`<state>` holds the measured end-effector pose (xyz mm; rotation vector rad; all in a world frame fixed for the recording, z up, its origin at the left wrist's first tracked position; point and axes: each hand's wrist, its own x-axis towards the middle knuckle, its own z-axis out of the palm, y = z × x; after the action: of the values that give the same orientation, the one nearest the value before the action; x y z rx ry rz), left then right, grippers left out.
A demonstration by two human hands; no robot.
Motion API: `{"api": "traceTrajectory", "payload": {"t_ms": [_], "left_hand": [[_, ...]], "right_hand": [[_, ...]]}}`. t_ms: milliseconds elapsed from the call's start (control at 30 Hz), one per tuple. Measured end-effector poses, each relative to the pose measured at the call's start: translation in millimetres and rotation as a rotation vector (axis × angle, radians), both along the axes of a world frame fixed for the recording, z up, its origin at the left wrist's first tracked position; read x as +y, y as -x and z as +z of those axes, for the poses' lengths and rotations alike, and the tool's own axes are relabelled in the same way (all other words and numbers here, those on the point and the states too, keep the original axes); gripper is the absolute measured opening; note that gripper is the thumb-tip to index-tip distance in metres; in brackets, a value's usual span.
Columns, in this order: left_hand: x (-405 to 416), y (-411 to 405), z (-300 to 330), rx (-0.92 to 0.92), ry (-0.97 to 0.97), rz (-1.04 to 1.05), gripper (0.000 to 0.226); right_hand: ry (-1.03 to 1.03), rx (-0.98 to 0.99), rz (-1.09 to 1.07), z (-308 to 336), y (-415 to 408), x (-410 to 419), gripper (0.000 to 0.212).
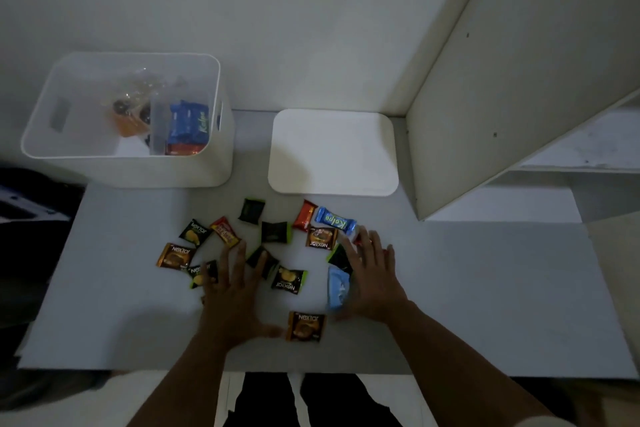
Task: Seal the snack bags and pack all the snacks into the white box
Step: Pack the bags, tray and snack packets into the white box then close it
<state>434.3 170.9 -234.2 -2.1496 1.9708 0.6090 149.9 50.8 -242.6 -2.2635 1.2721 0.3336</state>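
Both palms flat, fingers spread: left hand (232, 282) and right hand (372, 274) flanking loose snacks (289, 279). Best swept inward, then lifted toward white box (138, 170) ahead-left.

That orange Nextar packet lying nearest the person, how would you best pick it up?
The orange Nextar packet lies flat and alone between the two hands, so come straight down from above and pinch across its two side edges. It is thin and crinkly, with bare table around it. The left hand is closest, its thumb nearly beside the packet.
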Motion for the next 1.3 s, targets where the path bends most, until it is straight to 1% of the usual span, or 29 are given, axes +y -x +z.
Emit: {"api": "traceTrajectory", "payload": {"t_ms": [100, 200, 267, 367, 433, 533, 667, 733, 833, 933, 1000, 1067, 1133, 1300], "left_hand": [[12, 8, -11, 0.008, -0.025, 0.104, 0.151], [7, 11, -21, 0.018, -0.003, 0.160, 0.148], [-5, 8, -23, 0.023, 0.024, 0.141, 0.146], [-28, 8, -27, 0.033, 0.100, 0.092, 0.143], [-44, 10, -31, 0.027, 0.139, 0.036, 0.137], [-62, 12, -39, 0.015, 0.174, -0.042, 0.116], [-71, 14, -48, 0.001, 0.286, -0.013, 0.076], [-76, 14, -52, -0.015, 0.326, -0.004, 0.068], [-86, 10, -52, 0.003, 0.361, 0.013, 0.073], [-91, 9, -51, -0.012, 0.354, 0.013, 0.086], [-91, 10, -51, -0.030, 0.357, 0.017, 0.086], [-91, 11, -53, -0.036, 0.389, 0.020, 0.078], [-92, 11, -55, -0.027, 0.426, 0.015, 0.070], [-101, 7, -55, 0.006, 0.434, 0.000, 0.059]], "right_hand": [[0.055, 0.037, 0.027, -15, -11, 3, 0.146], [0.148, -0.015, -0.025, -22, -22, -3, 0.139], [0.189, -0.052, -0.032, -24, -30, -14, 0.135], [0.229, -0.030, 0.005, -24, -41, -32, 0.129], [0.243, -0.021, 0.034, -27, -49, -40, 0.119], [0.298, -0.046, 0.088, -31, -58, -43, 0.095], [0.410, -0.085, 0.088, -37, -69, -43, 0.067], [0.417, -0.135, 0.089, -39, -75, -45, 0.059], [0.414, -0.197, 0.063, -41, -80, -50, 0.056], [0.403, -0.209, 0.025, -41, -84, -55, 0.072], [0.403, -0.166, 0.067, -39, -88, -57, 0.081], [0.417, -0.122, 0.149, -40, -93, -57, 0.076], [0.424, -0.118, 0.177, -42, -96, -58, 0.067], [0.390, -0.202, 0.107, -41, -98, -53, 0.052]]}}
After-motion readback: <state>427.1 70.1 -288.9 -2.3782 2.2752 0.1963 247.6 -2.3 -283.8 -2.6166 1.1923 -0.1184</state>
